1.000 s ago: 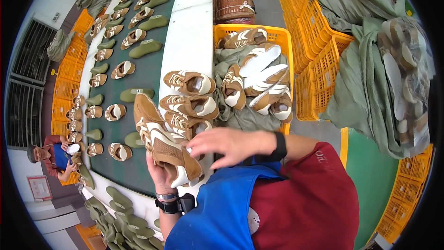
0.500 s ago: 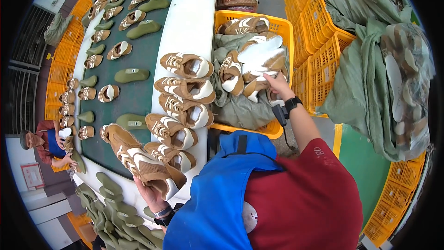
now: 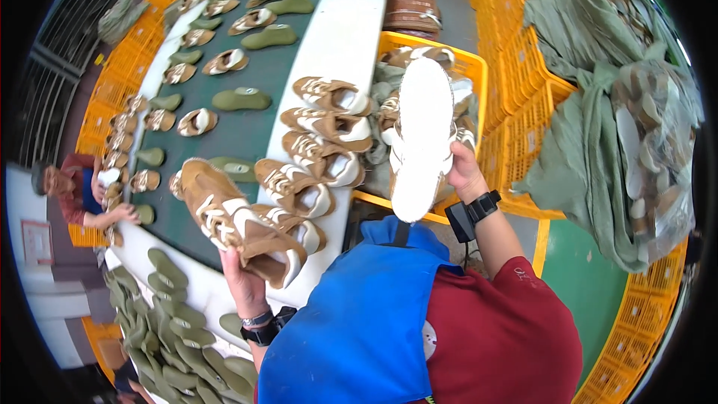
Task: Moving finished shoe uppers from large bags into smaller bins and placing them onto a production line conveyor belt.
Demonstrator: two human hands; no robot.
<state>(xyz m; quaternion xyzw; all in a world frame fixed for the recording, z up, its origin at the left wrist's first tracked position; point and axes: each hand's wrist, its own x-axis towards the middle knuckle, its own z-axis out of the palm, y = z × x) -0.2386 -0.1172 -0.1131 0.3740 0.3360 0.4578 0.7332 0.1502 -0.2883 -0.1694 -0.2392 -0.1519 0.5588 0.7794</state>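
My left hand is closed on a brown suede shoe upper with white stripes and laces, held tilted over the table edge. My right hand grips the side of another shoe upper, its flat white underside turned up toward me. That one is above the yellow crate, in which more brown and white uppers lie on grey-green cloth. Between the hands, several matching uppers stand in a row along the white table edge.
A dark green belt carries brown uppers and olive-green shoe lasts. More lasts are heaped at the lower left. A person works across the belt. Stacked yellow crates and cloth-covered bags stand to the right.
My right hand has lifted a shoe upper out of the crate and turned its white underside up. My left hand still holds its upper. The view has shifted slightly left.
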